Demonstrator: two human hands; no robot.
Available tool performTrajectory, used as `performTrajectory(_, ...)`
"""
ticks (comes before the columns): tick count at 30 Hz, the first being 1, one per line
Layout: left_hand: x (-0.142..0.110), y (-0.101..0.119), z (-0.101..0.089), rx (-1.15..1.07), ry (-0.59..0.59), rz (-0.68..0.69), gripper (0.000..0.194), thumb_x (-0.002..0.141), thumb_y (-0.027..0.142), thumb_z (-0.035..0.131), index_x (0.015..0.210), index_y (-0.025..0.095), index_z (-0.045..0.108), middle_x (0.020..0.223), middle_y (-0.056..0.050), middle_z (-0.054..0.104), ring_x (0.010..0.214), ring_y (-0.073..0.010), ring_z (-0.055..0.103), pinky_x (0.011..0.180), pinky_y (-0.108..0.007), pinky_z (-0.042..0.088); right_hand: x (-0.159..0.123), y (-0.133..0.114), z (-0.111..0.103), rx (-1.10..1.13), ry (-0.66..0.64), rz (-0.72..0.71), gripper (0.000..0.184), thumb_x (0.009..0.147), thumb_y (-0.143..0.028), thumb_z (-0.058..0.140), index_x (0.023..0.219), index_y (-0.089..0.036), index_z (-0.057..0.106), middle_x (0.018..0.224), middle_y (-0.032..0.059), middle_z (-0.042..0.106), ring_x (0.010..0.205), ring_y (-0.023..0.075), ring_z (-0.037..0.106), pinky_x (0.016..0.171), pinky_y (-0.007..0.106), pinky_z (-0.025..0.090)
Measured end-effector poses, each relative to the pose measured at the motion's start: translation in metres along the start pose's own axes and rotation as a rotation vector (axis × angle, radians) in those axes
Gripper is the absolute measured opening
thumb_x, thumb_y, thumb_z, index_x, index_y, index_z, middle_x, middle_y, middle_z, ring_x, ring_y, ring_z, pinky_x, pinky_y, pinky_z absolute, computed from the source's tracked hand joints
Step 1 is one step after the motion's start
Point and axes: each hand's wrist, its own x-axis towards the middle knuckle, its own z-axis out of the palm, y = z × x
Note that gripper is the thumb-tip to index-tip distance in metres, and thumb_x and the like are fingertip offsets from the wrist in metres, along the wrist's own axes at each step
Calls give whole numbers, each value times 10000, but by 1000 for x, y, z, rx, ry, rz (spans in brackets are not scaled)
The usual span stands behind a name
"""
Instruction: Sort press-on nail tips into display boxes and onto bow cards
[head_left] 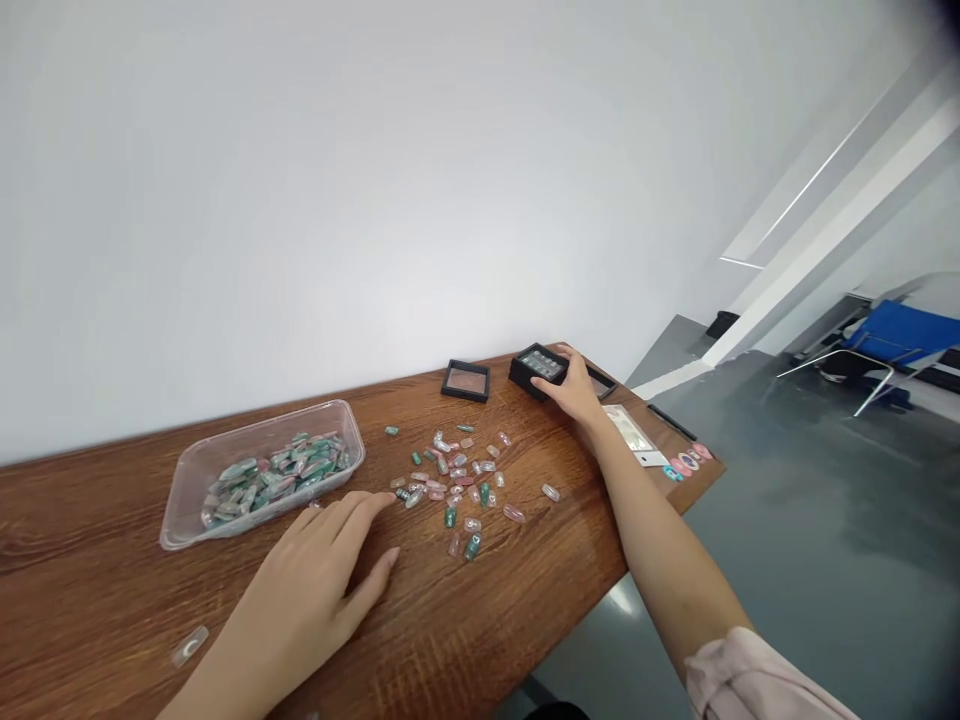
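Note:
Small press-on false nails (454, 485) in pink, green and clear lie scattered on the wooden tabletop (510, 560). My left hand (307, 590) rests on the wood with its fingers apart, holding nothing, and its fingertips are close to the nearest nails. My right hand (571, 390) grips the corner of a black box with a clear lid (540, 366), which holds several small items. A clear plastic tray (259, 475) full of similar nails stands left of the scattered ones. One clear nail (190, 645) lies alone near the front edge.
A shallow black box (465, 380) with a brown base stands at the back, and another black box (601, 382) is partly hidden behind my right hand. Packaging (630, 430), a black strip (671, 422) and pink nails (688, 460) lie at the table's right end. Beyond it are a grey floor and a blue chair (900, 335).

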Motion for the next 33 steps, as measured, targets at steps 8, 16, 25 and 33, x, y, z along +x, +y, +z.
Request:
performTrajectory(8, -1, 0, -4, -10, 28, 8, 242, 1000, 360, 531, 1210, 252, 581, 1166, -44, 724, 954, -260, 694, 876, -416, 489, 1, 8, 3, -42, 109, 156, 807, 845, -664, 590, 1444, -179, 349, 1495, 207, 460, 1406, 339, 430, 1172, 528, 322)
performTrajectory(16, 3, 2, -12, -64, 22, -1, 163, 1018, 311, 498, 1118, 237, 602, 1091, -43, 727, 911, -234, 674, 843, -396, 480, 8, 36, -59, -186, 61, 367, 769, 782, -562, 699, 1367, -148, 421, 1395, 252, 527, 1318, 395, 494, 1099, 544, 378)
performTrajectory(25, -4, 3, -19, -52, 182, 7, 116, 998, 186, 523, 1080, 232, 590, 1029, -37, 733, 922, -216, 683, 869, -398, 479, 12, 42, -68, -206, -88, 362, 798, 627, -429, 851, 1282, -109, 527, 1220, 219, 649, 1145, 382, 618, 991, 524, 487)
performTrajectory(33, -43, 42, -38, -221, 330, -178, 231, 975, 210, 517, 1119, 322, 660, 1048, -58, 734, 1007, -308, 697, 779, -509, 609, -17, -31, -60, -105, 328, 166, 823, 792, -587, 691, 1419, -171, 359, 1453, 208, 457, 1353, 349, 465, 1139, 486, 385)
